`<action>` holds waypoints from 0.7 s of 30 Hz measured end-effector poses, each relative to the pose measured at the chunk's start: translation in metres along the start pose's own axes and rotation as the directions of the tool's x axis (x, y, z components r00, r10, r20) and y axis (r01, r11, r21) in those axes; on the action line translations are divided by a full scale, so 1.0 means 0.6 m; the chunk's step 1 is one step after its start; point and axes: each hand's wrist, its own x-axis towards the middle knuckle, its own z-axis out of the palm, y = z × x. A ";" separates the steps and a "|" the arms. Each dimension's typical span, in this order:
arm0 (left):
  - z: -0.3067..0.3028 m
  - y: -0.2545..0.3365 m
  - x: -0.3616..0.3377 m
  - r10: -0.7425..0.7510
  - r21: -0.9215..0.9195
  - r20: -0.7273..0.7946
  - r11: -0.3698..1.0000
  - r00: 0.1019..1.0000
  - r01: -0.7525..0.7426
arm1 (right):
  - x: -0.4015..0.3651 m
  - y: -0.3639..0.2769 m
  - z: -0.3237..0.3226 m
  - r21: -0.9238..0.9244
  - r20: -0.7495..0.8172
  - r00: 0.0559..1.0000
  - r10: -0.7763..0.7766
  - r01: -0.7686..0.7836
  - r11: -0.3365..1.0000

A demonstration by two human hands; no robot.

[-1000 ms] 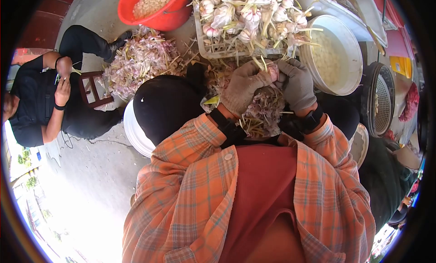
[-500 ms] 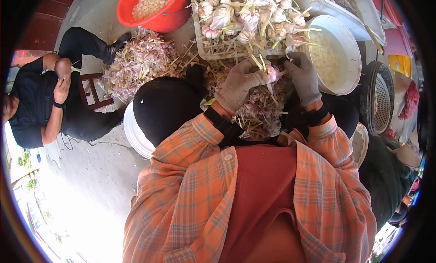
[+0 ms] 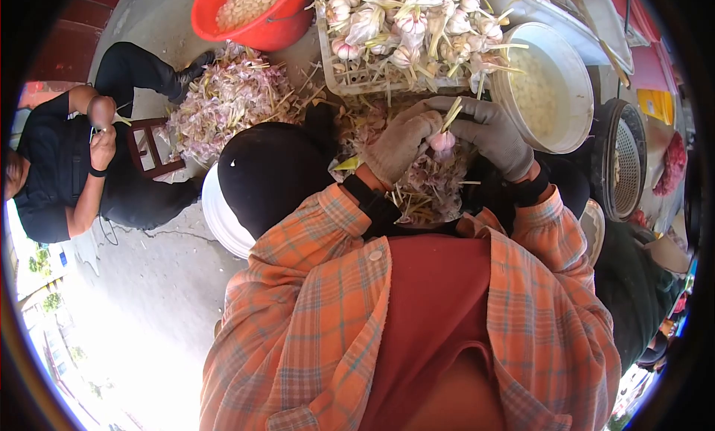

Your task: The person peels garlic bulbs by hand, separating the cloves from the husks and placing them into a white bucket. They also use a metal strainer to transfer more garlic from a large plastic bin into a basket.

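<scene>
A garlic bulb [image 3: 442, 142] with its stalk pointing up sits between my two gloved hands, above my lap. My left hand [image 3: 403, 142] is closed on it from the left side. From the right, my right hand [image 3: 497, 137] has its fingers bent in against the bulb and stalk; its fingertips are partly hidden. Beneath both hands lies a heap of garlic skins and cut stalks [image 3: 428, 189]. Just beyond them is a plastic crate [image 3: 372, 83] piled with whole garlic bulbs [image 3: 410, 29].
A white bucket [image 3: 583, 111] with peeled cloves in liquid stands right of the crate. Further left are a red bucket [image 3: 287, 25] of cloves and a skin pile [image 3: 231, 103]. A dark perforated basket [image 3: 625, 163] stands right. Another person [image 3: 67, 163] sits at left.
My right hand has come left, its fingers closing in at the bulb. The bulb has tipped, so its stalk now points up and slightly right. The crate and buckets stay put.
</scene>
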 end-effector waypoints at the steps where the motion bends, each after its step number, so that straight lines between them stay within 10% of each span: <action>1: 0.003 0.003 -0.002 0.004 -0.001 -0.009 1.000 1.000 -0.005 | 0.002 0.001 0.001 -0.038 0.001 0.998 -0.058 0.058 0.998; 12: -0.009 -0.037 0.015 0.039 -0.051 -0.124 0.998 0.992 -0.046 | 0.006 0.040 0.031 -0.277 -0.324 0.922 -0.212 0.122 0.953; 15: -0.013 -0.039 0.018 0.209 -0.038 0.075 0.978 0.975 -0.206 | 0.005 0.035 0.037 -0.296 -0.427 0.879 -0.211 0.084 0.951; 21: 0.009 0.008 -0.006 -0.084 0.013 -0.034 0.996 0.996 0.084 | 0.003 0.042 0.030 -0.272 -0.399 0.899 -0.182 0.073 0.960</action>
